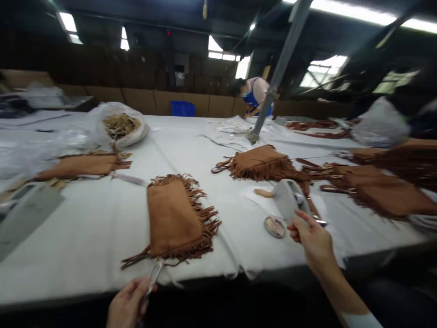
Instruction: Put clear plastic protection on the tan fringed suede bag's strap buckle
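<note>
Our left hand [126, 305] is closed on a slim metal tool [153, 275] whose tip meets the near fringe of the tan suede fringed pouch [174, 218]. Right of the pouch, our right hand [312, 239] clasps a grey handheld device [288, 198]. We judge short, steady strokes best.

I see matt brown suede on the near pouch [174, 218], frayed fringe round it, a smooth white cloth table [85, 237], shiny metal scissors [153, 275] at the near edge.
</note>
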{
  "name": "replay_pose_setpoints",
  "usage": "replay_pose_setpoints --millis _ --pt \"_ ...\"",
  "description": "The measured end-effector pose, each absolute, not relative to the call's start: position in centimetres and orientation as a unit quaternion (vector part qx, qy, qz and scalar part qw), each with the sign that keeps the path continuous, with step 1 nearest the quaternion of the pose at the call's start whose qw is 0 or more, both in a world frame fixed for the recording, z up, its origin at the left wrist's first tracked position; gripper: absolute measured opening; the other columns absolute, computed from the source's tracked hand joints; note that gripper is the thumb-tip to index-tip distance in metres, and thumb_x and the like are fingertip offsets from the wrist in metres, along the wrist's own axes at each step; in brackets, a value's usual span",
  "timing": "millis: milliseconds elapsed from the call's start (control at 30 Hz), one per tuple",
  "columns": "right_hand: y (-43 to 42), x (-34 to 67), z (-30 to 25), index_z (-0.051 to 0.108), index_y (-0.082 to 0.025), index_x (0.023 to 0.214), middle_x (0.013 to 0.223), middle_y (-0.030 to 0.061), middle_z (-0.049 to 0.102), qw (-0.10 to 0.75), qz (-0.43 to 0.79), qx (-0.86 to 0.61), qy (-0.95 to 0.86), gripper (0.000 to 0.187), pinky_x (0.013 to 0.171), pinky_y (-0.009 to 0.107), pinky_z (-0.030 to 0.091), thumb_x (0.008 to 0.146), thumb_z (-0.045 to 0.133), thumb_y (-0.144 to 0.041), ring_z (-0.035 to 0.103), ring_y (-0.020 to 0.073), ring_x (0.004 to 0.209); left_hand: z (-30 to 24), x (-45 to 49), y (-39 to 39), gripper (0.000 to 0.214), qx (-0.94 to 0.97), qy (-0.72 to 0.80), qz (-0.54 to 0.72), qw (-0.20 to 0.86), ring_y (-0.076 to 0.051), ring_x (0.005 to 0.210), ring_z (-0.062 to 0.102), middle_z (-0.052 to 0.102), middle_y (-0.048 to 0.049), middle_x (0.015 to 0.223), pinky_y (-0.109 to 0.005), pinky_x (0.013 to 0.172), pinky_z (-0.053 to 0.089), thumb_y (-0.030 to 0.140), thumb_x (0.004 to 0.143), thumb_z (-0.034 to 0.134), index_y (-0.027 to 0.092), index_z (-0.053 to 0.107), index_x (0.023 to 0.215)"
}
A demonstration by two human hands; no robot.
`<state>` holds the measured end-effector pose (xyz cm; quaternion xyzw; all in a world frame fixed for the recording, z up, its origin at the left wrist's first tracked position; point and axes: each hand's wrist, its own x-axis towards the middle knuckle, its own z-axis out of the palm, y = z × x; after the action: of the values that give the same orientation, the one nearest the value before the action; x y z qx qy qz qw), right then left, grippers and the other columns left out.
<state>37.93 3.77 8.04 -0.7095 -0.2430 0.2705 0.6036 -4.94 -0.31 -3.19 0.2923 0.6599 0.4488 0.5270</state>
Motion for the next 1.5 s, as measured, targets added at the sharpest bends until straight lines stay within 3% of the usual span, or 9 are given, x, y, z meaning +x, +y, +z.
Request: replay_pose_setpoints --millis 67,167,300,633,1067,1233,1333,1433,1500 --pt "3.5 33.6 6.7 0.065 -0.011 0.098 0.057 0.0001 0.059 0.539 0.400 -0.678 -0.299 0.046 0.038 0.016 0.032 0.064 0.072 -0.041 0.046 0.0061 0.042 -1.9 -4.2 -0.3 0.058 0.265 0.634 0.481 0.544 -0.005 0.034 0.033 0.060 -0.0017 0.049 -0.019 0.035 0.018 0.066 0.045 0.076 0.013 0.064 0.065" --pt "3.2 25.0 5.2 0.066 -0.012 0.080 0.055 0.0005 0.056 0.361 0.608 -0.607 -0.363 0.040 0.036 0.018 0.027 0.067 0.069 -0.050 0.043 0.0053 0.040 -1.1 -3.9 0.0 0.050 0.271 0.620 0.505 0.535 -0.006 0.036 0.042 0.060 -0.0012 0.049 -0.017 0.038 0.026 0.060 0.055 0.075 0.012 0.062 0.063" --pt "3.7 15.8 4.4 0.058 -0.014 0.065 0.050 -0.0030 0.050 0.233 0.712 -0.526 -0.402 0.039 0.035 0.017 0.022 0.072 0.065 -0.052 0.037 0.0037 0.038 -0.7 -3.9 0.1 0.046 0.259 0.610 0.524 0.535 -0.008 0.040 0.050 0.065 -0.0041 0.055 -0.017 0.040 0.033 0.056 0.059 0.074 0.012 0.061 0.066" --pt "6.4 9.1 2.8 0.045 -0.017 0.059 0.042 -0.0095 0.038 0.231 0.761 -0.487 -0.361 0.033 0.035 0.017 0.010 0.072 0.068 -0.037 0.024 0.0009 0.034 -0.7 -3.8 0.2 0.040 0.257 0.578 0.526 0.569 -0.007 0.042 0.052 0.065 -0.0031 0.057 -0.016 0.041 0.033 0.050 0.067 0.071 0.013 0.056 0.067" --pt "6.7 7.6 2.4 0.049 -0.016 0.051 0.032 -0.0083 0.037 0.221 0.723 -0.501 -0.420 0.024 0.035 0.019 0.010 0.071 0.056 -0.025 0.019 0.0017 0.029 -0.4 -3.2 -0.2 0.049 0.268 0.604 0.554 0.507 -0.005 0.035 0.038 0.049 0.0037 0.044 -0.016 0.036 0.022 0.061 0.068 0.066 0.012 0.062 0.069" --pt "6.6 7.8 2.4 0.052 -0.015 0.053 0.037 -0.0062 0.044 0.221 0.726 -0.486 -0.433 0.024 0.034 0.019 0.012 0.070 0.058 -0.030 0.023 0.0019 0.030 -0.3 -3.0 0.1 0.051 0.217 0.574 0.560 0.556 -0.002 0.033 0.030 0.062 -0.0009 0.058 -0.017 0.033 0.013 0.055 0.059 0.075 0.010 0.068 0.081" --pt "6.5 8.0 2.5 0.053 -0.015 0.057 0.040 -0.0074 0.045 0.226 0.730 -0.484 -0.427 0.023 0.034 0.017 0.016 0.069 0.061 -0.032 0.026 0.0017 0.032 -0.2 -2.6 0.3 0.043 0.206 0.599 0.596 0.494 -0.005 0.037 0.041 0.064 -0.0027 0.057 -0.018 0.036 0.027 0.050 0.060 0.076 0.010 0.070 0.074" --pt "6.5 8.0 2.2 0.054 -0.014 0.057 0.043 -0.0061 0.047 0.227 0.727 -0.483 -0.432 0.023 0.034 0.016 0.020 0.070 0.061 -0.032 0.031 0.0019 0.033 -0.2 -2.0 0.1 0.034 0.258 0.625 0.613 0.410 -0.018 0.066 0.064 0.073 -0.0075 0.075 -0.026 0.063 0.051 0.045 0.068 0.071 0.013 0.074 0.081" --pt "6.5 7.9 1.8 0.054 -0.014 0.056 0.042 -0.0059 0.045 0.225 0.727 -0.480 -0.437 0.025 0.033 0.016 0.021 0.073 0.059 -0.031 0.031 0.0021 0.032 -0.3 -1.6 -0.2 0.033 0.293 0.651 0.604 0.354 -0.026 0.084 0.068 0.075 -0.0092 0.089 -0.033 0.079 0.053 0.043 0.073 0.067 0.016 0.075 0.088"
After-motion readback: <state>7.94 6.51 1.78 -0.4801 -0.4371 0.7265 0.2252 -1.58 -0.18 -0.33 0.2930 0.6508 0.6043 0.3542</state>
